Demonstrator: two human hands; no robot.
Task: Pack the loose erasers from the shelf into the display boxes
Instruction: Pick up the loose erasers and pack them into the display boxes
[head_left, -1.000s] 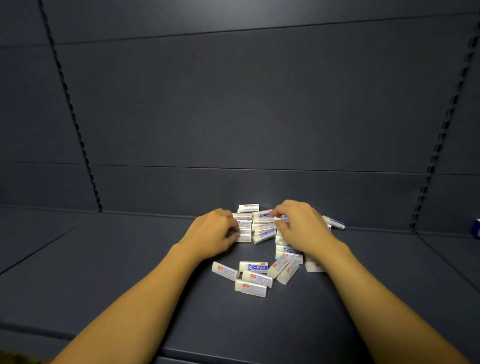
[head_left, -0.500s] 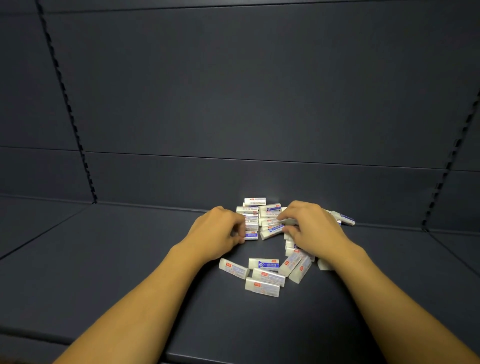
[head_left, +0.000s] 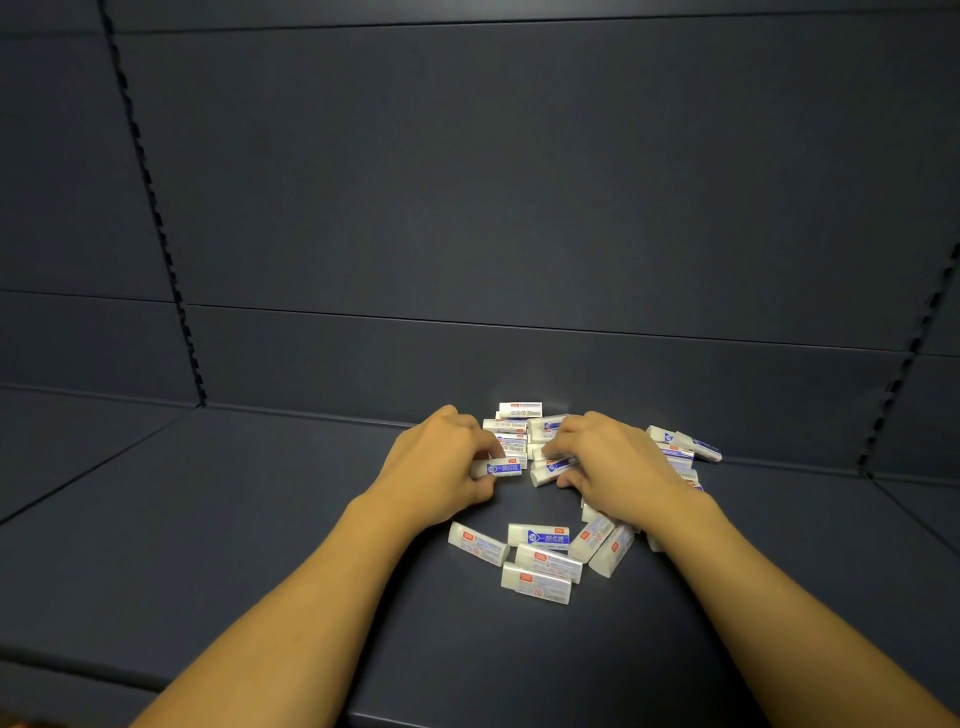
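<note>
White erasers (head_left: 537, 535) with blue and red printed sleeves lie loose in a heap on the dark shelf (head_left: 208, 519), close to the back panel (head_left: 519, 208). Rear of the heap sits between the two hands, a few stacked on one another there. Front cluster of about six lies flat just below the hands, touching or just beside one another at mixed angles. A few more stick out past the right hand's far side, one tilted over another.

Left hand (head_left: 436, 467): fingers curled, pinching one eraser (head_left: 501, 468) at its left end; blue label faces the camera, eraser roughly level.

Right hand (head_left: 613, 462): fingers curled down onto the heap, fingertips on an eraser (head_left: 553, 465) at the pile's middle. Looks like a grip on it, contact partly hidden by the fingers themselves.

Both forearms come in from the bottom edge, converging on the heap. Hands are near each other, not touching.

Shelf and back panel are dark blue-grey; slotted uprights (head_left: 156, 218) run up the panel at left and right.
</note>
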